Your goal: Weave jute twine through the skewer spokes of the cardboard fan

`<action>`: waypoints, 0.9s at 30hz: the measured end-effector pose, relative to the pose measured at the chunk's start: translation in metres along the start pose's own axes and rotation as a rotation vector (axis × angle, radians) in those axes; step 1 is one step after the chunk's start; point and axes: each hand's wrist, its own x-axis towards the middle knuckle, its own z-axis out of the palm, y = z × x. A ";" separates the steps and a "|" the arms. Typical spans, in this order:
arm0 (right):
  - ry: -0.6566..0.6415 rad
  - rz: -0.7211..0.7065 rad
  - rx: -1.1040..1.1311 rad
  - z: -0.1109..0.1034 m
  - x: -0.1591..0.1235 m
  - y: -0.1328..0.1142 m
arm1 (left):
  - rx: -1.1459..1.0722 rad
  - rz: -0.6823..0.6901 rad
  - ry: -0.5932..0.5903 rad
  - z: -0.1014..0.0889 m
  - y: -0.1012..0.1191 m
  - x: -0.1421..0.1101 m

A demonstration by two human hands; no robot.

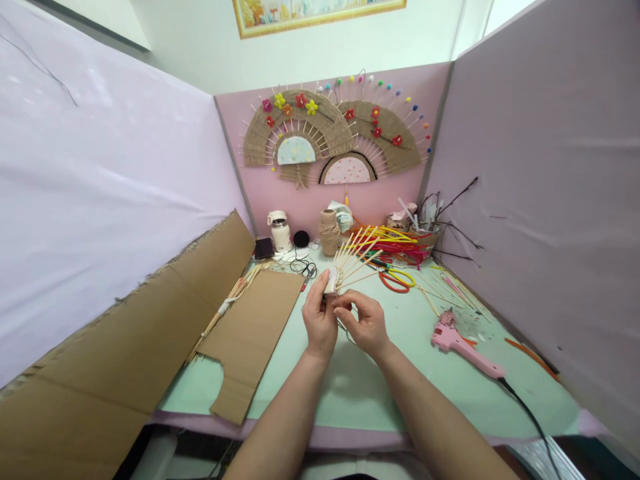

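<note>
In my left hand [320,319] is a small fan frame [332,281], a pale half-round base with several thin wooden sticks fanning up and to the right. The base is tilted almost edge-on, and my fingers cover part of it. Close against its lower edge, my right hand [367,323] is closed in a pinch, thumb and forefinger together. A thin dark cord [345,328] loops down between the two hands and seems to run to the pinching fingers. The fingertips partly hide where it meets the base.
Cut cardboard [260,313] lies at left beside a tall cardboard strip [190,287]. A pink glue gun [470,352] lies at right, its cable trailing off the front edge. Scissors [397,279], a twine spool [329,233] and pipe cleaners [400,243] are behind. Finished fans [300,120] hang ahead.
</note>
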 end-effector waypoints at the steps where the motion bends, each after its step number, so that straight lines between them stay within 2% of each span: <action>1: -0.009 -0.024 -0.009 0.000 0.000 -0.002 | -0.007 -0.003 0.006 0.000 -0.001 0.000; 6: 0.005 -0.065 -0.032 -0.001 -0.001 -0.003 | -0.031 0.006 0.057 0.002 -0.002 -0.001; 14: 0.041 -0.074 -0.118 0.002 -0.001 -0.001 | -0.041 0.121 0.004 0.001 0.000 0.000; 23: 0.054 -0.035 -0.094 0.001 -0.001 -0.002 | -0.030 0.040 0.038 0.002 0.002 -0.002; 27: 0.070 0.040 -0.046 0.000 -0.003 0.000 | -0.038 0.038 0.037 0.001 0.006 0.000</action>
